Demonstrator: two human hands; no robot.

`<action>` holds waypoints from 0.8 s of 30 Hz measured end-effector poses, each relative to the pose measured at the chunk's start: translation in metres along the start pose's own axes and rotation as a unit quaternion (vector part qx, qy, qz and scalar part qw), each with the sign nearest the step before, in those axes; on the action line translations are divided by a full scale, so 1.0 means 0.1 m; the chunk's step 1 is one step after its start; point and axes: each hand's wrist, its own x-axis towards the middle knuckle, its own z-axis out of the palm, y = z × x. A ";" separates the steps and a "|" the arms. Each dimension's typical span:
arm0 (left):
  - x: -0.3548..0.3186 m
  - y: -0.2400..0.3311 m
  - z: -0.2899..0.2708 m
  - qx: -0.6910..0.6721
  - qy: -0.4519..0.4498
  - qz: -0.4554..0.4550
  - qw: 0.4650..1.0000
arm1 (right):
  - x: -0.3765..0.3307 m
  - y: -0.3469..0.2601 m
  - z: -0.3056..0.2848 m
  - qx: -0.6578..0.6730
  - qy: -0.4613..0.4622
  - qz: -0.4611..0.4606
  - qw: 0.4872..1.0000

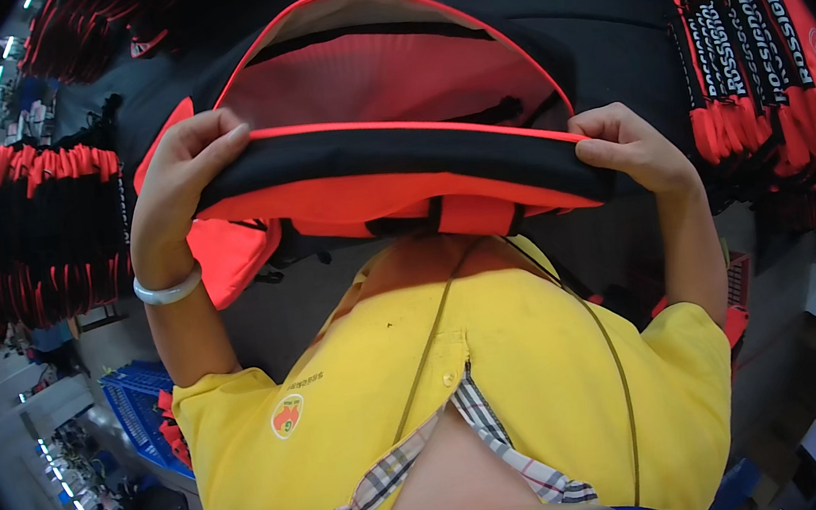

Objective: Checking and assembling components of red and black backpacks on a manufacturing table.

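Observation:
A black and bright red fabric bag lies before me on a dark work table. Its mouth gapes, with red piping along the curved far rim and the straighter near edge, and a greyish-pink lining shows inside. At the left end of the near edge, my left hand pinches the piping between thumb and fingers. My right hand grips the right end of that same edge. Stretched between both hands, the black band is nearly straight. A red flap hangs below my left wrist.
Stacked red and black fabric pieces stand at the left. More stacked pieces with white lettering sit at the right, and others lie at the far left. Lower down are a blue plastic crate at left and a red crate at right.

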 end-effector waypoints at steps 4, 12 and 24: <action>-0.16 -0.10 -0.24 -0.015 0.043 -0.003 0.999 | 0.13 -0.06 0.13 0.030 -0.004 -0.029 0.999; -0.11 -0.17 -0.51 -0.040 0.087 -0.023 0.995 | 0.43 -0.03 0.25 0.071 0.062 -0.070 0.993; -0.48 -0.86 -1.49 -0.175 0.360 0.092 0.912 | 0.87 0.01 0.43 0.098 0.018 -0.181 0.978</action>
